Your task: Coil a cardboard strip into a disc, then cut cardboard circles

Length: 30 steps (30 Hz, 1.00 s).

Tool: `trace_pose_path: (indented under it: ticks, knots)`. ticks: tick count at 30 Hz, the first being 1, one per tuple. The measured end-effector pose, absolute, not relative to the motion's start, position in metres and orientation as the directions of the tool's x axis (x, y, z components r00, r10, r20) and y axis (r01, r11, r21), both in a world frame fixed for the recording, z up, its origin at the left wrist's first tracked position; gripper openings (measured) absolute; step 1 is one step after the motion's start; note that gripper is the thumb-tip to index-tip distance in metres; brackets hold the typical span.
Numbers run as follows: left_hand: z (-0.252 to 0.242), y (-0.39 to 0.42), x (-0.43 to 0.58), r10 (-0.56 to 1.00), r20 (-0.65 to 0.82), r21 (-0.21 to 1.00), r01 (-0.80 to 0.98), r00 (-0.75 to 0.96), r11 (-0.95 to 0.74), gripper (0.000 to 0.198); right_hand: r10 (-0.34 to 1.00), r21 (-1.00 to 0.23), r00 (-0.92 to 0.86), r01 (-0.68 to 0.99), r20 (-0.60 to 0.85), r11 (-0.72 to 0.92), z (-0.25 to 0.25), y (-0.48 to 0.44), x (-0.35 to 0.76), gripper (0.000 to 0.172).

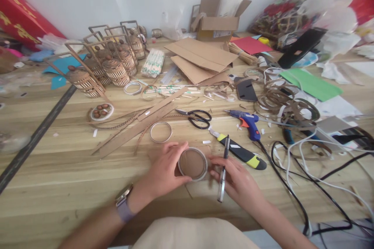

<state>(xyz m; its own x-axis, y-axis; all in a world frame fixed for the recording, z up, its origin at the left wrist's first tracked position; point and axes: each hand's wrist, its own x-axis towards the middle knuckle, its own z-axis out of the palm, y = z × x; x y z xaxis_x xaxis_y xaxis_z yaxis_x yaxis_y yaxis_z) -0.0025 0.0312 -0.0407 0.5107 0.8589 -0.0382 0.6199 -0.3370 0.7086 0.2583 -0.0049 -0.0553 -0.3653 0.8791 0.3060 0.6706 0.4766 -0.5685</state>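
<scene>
My left hand (169,169) curls its thumb and fingers around the left side of a round ring (205,159) with a pale rim. The ring lies over a piece of brown cardboard (191,163), which shows through its opening. A pen (222,181), black at one end and silvery at the other, rests in my right hand (235,175), whose fingertips are close to the ring's right side. Whether they touch it I cannot tell. A thinner ring (161,132) lies just beyond my left hand. Beyond my right hand is a yellow-and-black utility knife (242,151).
Black-handled scissors (198,118) and a blue glue gun (245,122) lie ahead. Cardboard strips (140,126) stretch to the left. Several small slatted lanterns (117,72) stand at the back left, near a dish of brown balls (101,112). Cables (292,171) tangle at right.
</scene>
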Motion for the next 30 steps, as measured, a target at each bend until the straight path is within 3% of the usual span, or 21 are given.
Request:
trace_pose_path:
  ticks: [12, 19, 26, 30]
  knots:
    - [-0.047, 0.034, 0.010, 0.823, -0.043, 0.707, 0.599, 0.567, -0.376, 0.105, 0.930, -0.711, -0.203, 0.601, 0.306, 0.365, -0.042, -0.006, 0.257, 0.023]
    - [-0.050, 0.035, 0.010, 0.824, -0.064, 0.703, 0.612, 0.562, -0.363, 0.113, 0.887, -0.728, -0.199, 0.512, 0.416, 0.456, -0.021, 0.001, 0.250, 0.035]
    - [-0.048, 0.036, 0.011, 0.836, -0.065, 0.705, 0.618, 0.545, -0.348, 0.123, 0.957, -0.811, -0.174, 0.509, 0.230, 0.288, -0.024, 0.010, 0.237, 0.037]
    - [-0.050, 0.037, 0.012, 0.835, -0.053, 0.707, 0.611, 0.548, -0.356, 0.122, 0.953, -0.825, -0.225, 0.486, 0.202, 0.290, -0.031, 0.017, 0.228, 0.028]
